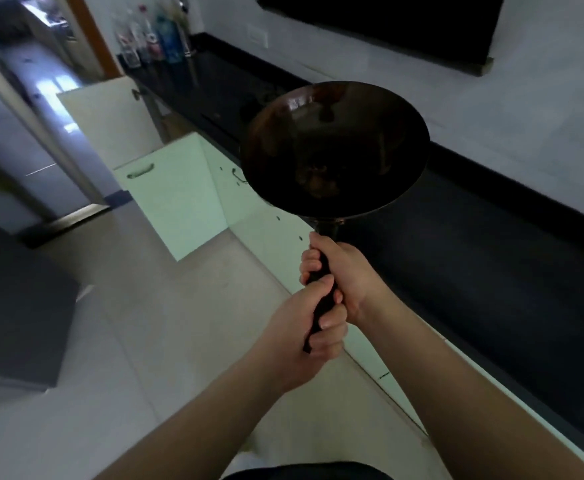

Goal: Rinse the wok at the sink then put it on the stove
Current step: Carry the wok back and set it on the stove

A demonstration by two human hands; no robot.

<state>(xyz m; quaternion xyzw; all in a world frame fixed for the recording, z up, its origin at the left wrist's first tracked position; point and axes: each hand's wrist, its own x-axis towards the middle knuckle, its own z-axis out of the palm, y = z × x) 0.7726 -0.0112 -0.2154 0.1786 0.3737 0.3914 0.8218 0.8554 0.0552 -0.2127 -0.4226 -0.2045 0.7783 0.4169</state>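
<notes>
1. The wok's handle (321, 299) is held two-handed: the left hand (304, 337) is wrapped round its near end, and the right hand (344, 271) is curled round it just beyond, fingers (309, 266) closed tight on it.
2. Beyond the fingers, the wok (334, 148) is carried in the air, bowl tilted toward the camera.
3. Past it, the dark table (457, 244) is seen; neither sink nor stove can be made out clearly.
4. The wok is best kept level and both grips firm until it is lowered gently.
</notes>
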